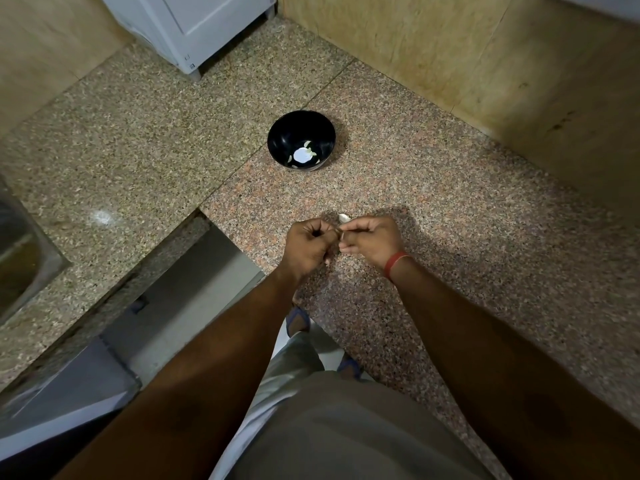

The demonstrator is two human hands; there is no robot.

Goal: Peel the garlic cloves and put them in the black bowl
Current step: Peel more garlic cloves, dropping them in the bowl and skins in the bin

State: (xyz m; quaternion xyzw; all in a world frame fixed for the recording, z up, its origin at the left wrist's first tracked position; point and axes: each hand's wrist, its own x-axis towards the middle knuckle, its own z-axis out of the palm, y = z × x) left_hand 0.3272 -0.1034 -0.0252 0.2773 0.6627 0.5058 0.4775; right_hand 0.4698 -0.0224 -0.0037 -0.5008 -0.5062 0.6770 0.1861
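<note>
A black bowl [301, 140] stands on the speckled granite counter [433, 188], with a few pale peeled garlic cloves [306, 144] lying around a bright glare at its bottom. Nearer to me, my left hand [306, 244] and my right hand [372, 239] meet over the counter, fingers curled. Between their fingertips they pinch a small garlic clove [340, 233], mostly hidden by the fingers. A pale clove or piece of skin [344, 218] lies on the counter just beyond my right hand. A red band circles my right wrist.
A steel sink [20, 251] is set into the counter at far left. A white appliance [194, 26] stands at the back. Tan tiled walls rise at the back and right. The counter's front edge and a gap to the floor run below my left arm.
</note>
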